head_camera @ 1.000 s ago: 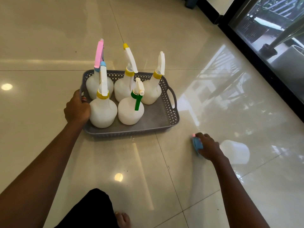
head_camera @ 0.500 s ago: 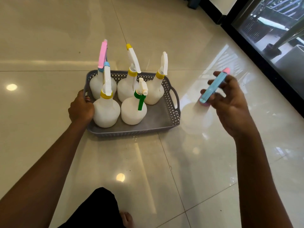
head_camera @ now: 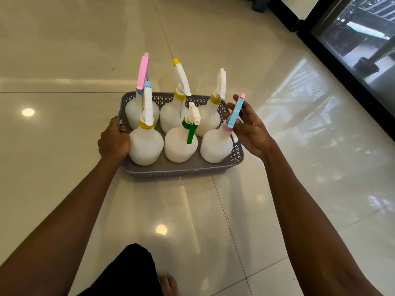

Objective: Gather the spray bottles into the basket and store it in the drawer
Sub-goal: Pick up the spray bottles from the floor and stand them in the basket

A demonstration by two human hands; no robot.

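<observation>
Where two pale floor tiles meet, a grey perforated plastic basket (head_camera: 181, 168) sits on the glossy floor (head_camera: 64, 146), holding six white, round-bodied spray bottles standing upright in two rows of three. In the far row, the left bottle has a pink trigger head (head_camera: 142, 71), the middle one a white head with a yellow tip and yellow collar (head_camera: 181, 79), and the right one a white head with a yellow collar (head_camera: 221, 83). In the near row, the left bottle has a white head, blue tip and yellow collar (head_camera: 146, 144), the middle one a green collar and green trigger (head_camera: 181, 144), and the right one a blue head with a pink tip and pink collar (head_camera: 216, 145). The right hand (head_camera: 250, 129) reaches in from the right over the basket's right rim, palm turned toward the blue-headed bottle, fingers loosely spread around its head; whether they still press on it cannot be told. The left hand (head_camera: 114, 141) is curled closed around the basket's left rim, thumb on top. Both bare forearms stretch forward from the bottom corners of the view. Below, a dark-clothed knee (head_camera: 128, 272) and a bare foot (head_camera: 168, 285) show. At upper right, a dark-framed glass door (head_camera: 352, 39) reflects onto the tiles.
</observation>
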